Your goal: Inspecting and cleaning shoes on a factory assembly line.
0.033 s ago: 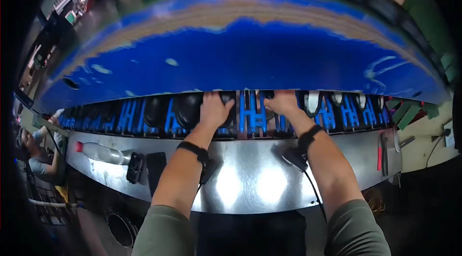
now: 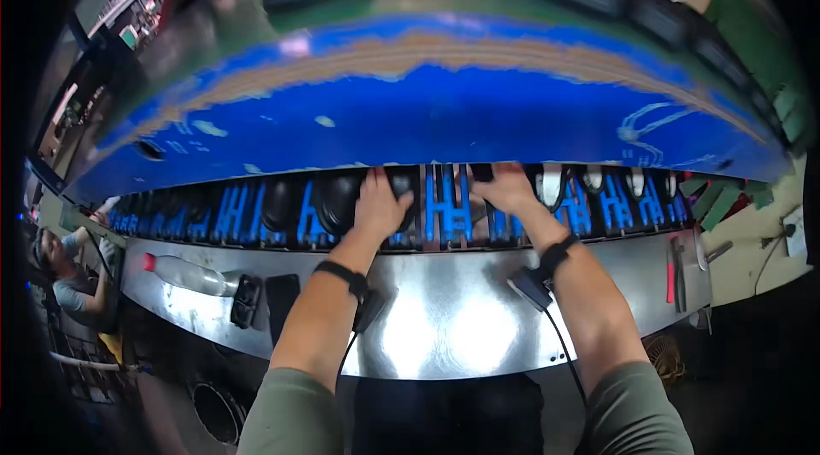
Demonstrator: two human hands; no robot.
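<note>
My left hand (image 2: 382, 209) reaches forward over a row of dark rounded pieces, thumb spread from the straight fingers. Beside it lies a glossy black rounded piece (image 2: 335, 203), shaped like a shoe toe. Farther right, my right hand (image 2: 510, 190) is stretched out palm down, its thumb pointing left, near a small dark piece. Its fingertips are partly hidden at the edge of a blue panel (image 2: 444, 117). Between my hands stand blue slotted bars (image 2: 450, 209). Right of my right hand are pieces with pale rounded tops (image 2: 549, 187). I see no object held in either hand.
A shiny metal ledge (image 2: 427, 284) runs in front of me. On it lie a clear bottle with a red cap (image 2: 190, 274), a black case (image 2: 246, 301) and a red-handled tool (image 2: 670, 275). Cables hang from the wrist devices. A person (image 2: 77, 271) is at far left.
The whole view has shifted slightly, so the blue panel sits lower in the picture. Both hands stay at nearly the same place over the row.
</note>
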